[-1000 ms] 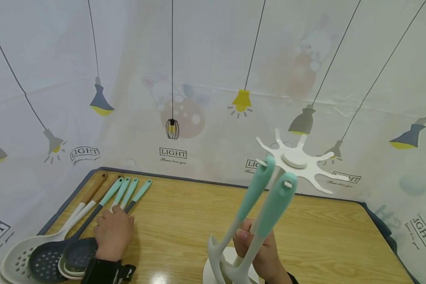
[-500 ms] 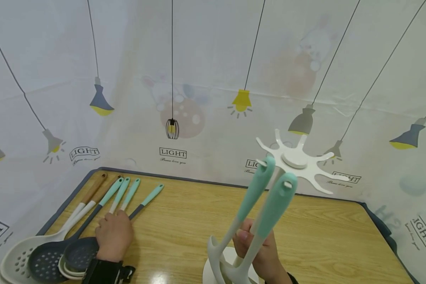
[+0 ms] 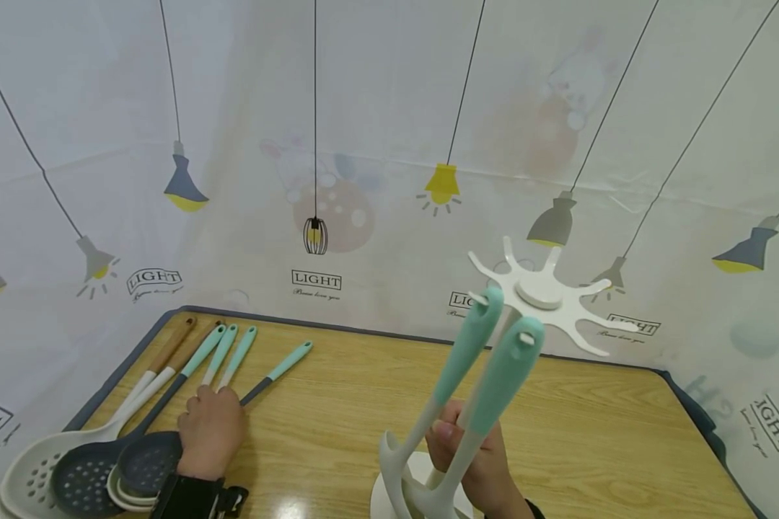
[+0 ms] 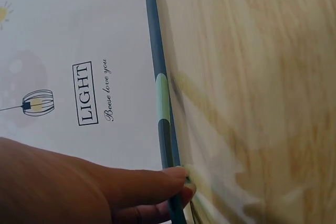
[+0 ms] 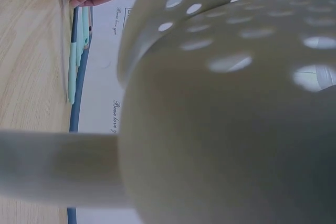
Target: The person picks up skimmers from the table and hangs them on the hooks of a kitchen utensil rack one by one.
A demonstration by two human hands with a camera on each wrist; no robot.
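Observation:
In the head view, my left hand is low over a group of kitchen utensils at the left. Its thumb and finger pinch the dark grey shaft of a mint-handled skimmer, also seen in the left wrist view. The hand covers part of that shaft. My right hand grips the post of a white utensil stand, topped by several curved hooks. Two cream utensils with mint handles hang from it by their handle holes, in front of the hand. Close up in the right wrist view, a perforated cream head fills much of the frame.
Beside the left hand lie two wooden-handled utensils, a dark perforated skimmer and other mint-handled ones. Pale perforated heads overlap near the front left. A printed backdrop rises behind the wooden table.
The pinched skimmer's handle has swung right, away from the other mint handles, and points more toward the right. My left hand has shifted slightly. The right hand and the stand have stayed put.

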